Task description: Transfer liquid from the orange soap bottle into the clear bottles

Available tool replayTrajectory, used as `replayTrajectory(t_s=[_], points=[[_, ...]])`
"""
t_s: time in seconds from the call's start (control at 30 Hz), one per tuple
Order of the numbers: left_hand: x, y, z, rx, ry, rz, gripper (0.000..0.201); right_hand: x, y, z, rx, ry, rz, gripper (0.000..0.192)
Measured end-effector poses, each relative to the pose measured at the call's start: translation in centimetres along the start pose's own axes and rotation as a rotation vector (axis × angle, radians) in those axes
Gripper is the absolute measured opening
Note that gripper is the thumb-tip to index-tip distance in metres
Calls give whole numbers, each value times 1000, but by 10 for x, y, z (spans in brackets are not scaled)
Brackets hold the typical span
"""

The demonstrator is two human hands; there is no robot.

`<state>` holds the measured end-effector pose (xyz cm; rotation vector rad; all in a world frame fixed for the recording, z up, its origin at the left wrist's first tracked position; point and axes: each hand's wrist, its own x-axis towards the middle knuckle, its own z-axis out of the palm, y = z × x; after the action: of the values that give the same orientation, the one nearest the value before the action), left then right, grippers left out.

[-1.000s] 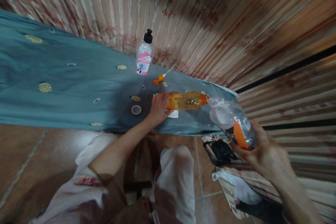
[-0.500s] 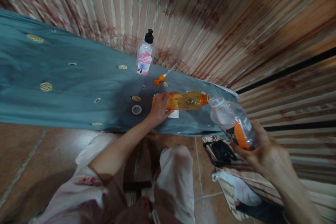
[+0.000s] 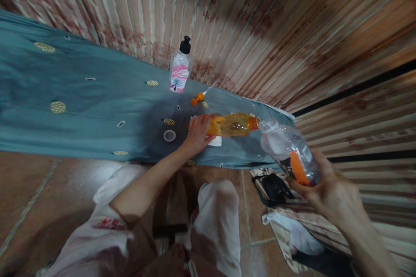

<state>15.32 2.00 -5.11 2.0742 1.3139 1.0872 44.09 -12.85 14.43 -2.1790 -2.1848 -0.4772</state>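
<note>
Two hands closed | left hand [image 3: 196, 133]: orange bottle [image 3: 232, 124] | right hand [image 3: 328, 190]: clear bottle [image 3: 287, 150]

Pump bottle [image 3: 180, 69] w/ black top upright on teal cloth [image 3: 81, 108], near curtain [image 3: 260, 26]. Small orange cap [image 3: 196, 98] and clear lid [image 3: 169, 135] nearby. Black bag [image 3: 272, 188] on floor.

Orange bottle [image 3: 232, 124]: translucent, horizontal, base gripped in left hand [image 3: 196, 133], uncapped neck touching mouth of clear bottle [image 3: 288, 151], orange-labelled, tilted, held in right hand [image 3: 328, 188].
</note>
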Motion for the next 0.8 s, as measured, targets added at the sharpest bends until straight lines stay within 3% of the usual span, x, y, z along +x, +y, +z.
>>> replayTrajectory(t_s=[0.8], points=[[1,0,-1,1,-10,-7,67,-1,2,1,-12,26,-41,75]])
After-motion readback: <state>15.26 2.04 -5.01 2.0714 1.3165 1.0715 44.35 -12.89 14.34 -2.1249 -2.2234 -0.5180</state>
